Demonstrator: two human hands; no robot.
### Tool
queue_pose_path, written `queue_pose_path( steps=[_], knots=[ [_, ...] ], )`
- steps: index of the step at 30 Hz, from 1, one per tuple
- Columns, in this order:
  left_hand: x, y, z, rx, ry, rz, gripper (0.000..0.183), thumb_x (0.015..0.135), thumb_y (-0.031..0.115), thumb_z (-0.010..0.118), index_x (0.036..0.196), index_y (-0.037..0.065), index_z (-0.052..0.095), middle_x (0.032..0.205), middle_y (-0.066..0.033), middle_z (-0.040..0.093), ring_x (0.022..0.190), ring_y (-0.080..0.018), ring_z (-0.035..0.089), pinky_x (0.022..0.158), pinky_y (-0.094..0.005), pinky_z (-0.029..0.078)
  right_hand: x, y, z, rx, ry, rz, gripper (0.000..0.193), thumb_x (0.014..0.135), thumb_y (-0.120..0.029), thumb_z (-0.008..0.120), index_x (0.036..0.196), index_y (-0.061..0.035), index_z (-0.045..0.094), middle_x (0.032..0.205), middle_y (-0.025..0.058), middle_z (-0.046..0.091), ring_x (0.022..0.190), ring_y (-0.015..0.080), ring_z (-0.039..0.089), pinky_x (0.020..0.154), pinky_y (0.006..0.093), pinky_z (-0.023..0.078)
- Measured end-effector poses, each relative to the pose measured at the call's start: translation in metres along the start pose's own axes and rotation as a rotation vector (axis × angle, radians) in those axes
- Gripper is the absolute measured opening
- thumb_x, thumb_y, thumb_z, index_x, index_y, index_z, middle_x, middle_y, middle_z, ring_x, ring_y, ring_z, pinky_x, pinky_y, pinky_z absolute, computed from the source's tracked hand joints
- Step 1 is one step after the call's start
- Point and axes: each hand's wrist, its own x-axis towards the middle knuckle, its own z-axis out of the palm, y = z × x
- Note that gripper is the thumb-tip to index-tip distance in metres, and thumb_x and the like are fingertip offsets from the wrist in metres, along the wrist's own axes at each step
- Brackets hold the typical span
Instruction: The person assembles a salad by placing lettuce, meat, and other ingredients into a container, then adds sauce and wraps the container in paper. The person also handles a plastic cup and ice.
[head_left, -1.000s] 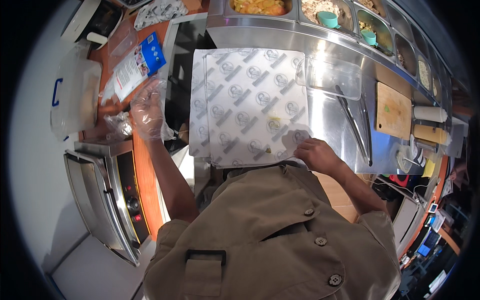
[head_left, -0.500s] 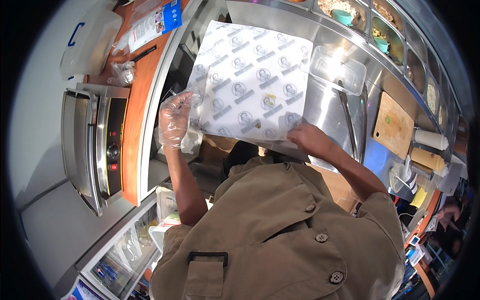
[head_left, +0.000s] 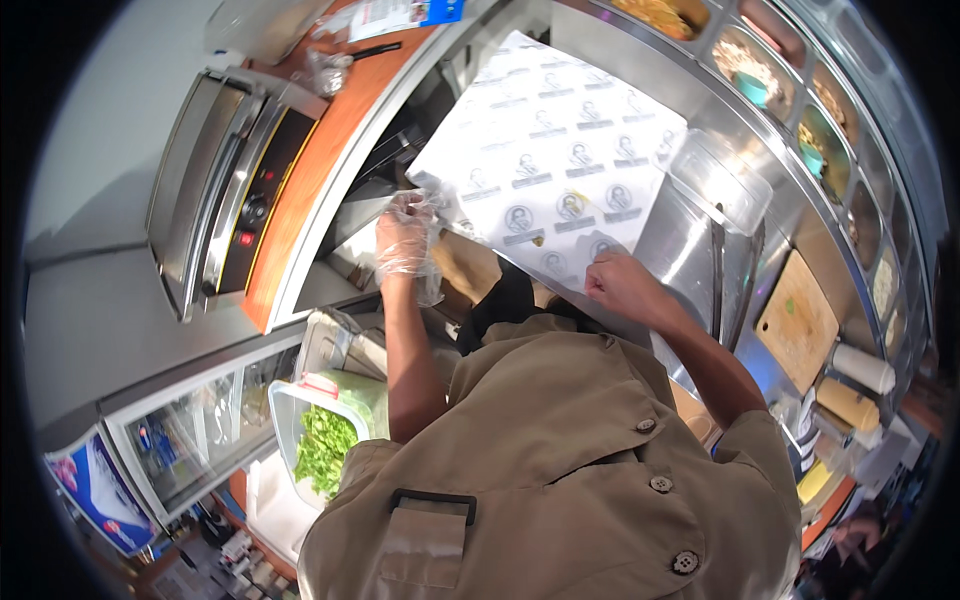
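White printed wrapping paper (head_left: pixel 555 150) lies over the steel counter, with a few small food scraps on it. My left hand (head_left: pixel 403 238), in a loose clear plastic glove, is just off the paper's left corner. Its fingers are curled closed, and what they hold, if anything, is hidden by the crumpled film. My right hand (head_left: pixel 628 287) is bare and closed on the paper's near right edge, its fingertips partly hidden.
Right of the paper are a clear plastic container (head_left: pixel 722 178), dark tongs (head_left: pixel 716 270) and a wooden cutting board (head_left: pixel 797 320). Food pans (head_left: pixel 750 75) line the far right. A steel appliance (head_left: pixel 225 190) stands left; a tub of lettuce (head_left: pixel 325 445) is at lower left.
My view has turned, bringing the lettuce tub into sight. My left hand has come away from the paper's left edge. The right hand's fingers have curled in at the near edge.
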Motion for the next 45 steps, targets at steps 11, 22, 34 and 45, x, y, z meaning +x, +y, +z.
queue_pose_path(
  steps=[11,22,34,45],
  knots=[
    [-0.017,-0.033,0.020,-0.573,0.155,-0.133,0.013,0.095,0.014,0.070,0.101,0.003,0.070,0.081,0.0013,0.065,0.069,-0.0069,0.054,0.063,-0.0255,0.046,0.012,-0.013,-0.025,0.476,-0.016,0.318,0.018,0.084,-0.007,0.075,0.078,0.0001,0.059,0.076,0.0111,0.064,0.070,0.0231,0.060,0.066,0.0362,0.048],
    [0.010,0.071,0.100,0.213,-0.016,1.039,0.037,0.083,0.018,0.072,0.120,0.016,0.070,0.129,-0.0101,0.066,0.132,-0.0332,0.053,0.115,-0.0575,0.034,0.065,0.030,-0.086,0.372,0.365,0.435,0.039,0.092,-0.003,0.063,0.130,-0.0111,0.058,0.086,0.0076,0.066,0.079,0.0213,0.061,0.075,0.0315,0.048],
    [0.125,0.091,0.139,-0.210,-0.650,0.639,0.024,0.086,0.019,0.072,0.104,0.005,0.065,0.092,-0.0179,0.069,0.090,-0.0318,0.068,0.083,-0.0434,0.052,0.132,0.036,-0.031,-0.202,0.535,0.090,0.074,0.086,-0.021,0.074,0.150,-0.0052,0.040,0.117,0.0196,0.062,0.111,0.0409,0.054,0.100,0.0516,0.038],
    [0.162,0.068,0.079,-0.585,0.060,0.443,0.034,0.093,0.012,0.066,0.124,0.000,0.057,0.119,-0.0217,0.064,0.112,-0.0318,0.062,0.100,-0.0417,0.047,0.217,-0.003,-0.097,0.110,0.859,-0.021,0.025,0.070,0.010,0.064,0.094,0.0037,0.062,0.115,0.0222,0.061,0.104,0.0360,0.063,0.088,0.0381,0.052]
  ],
)
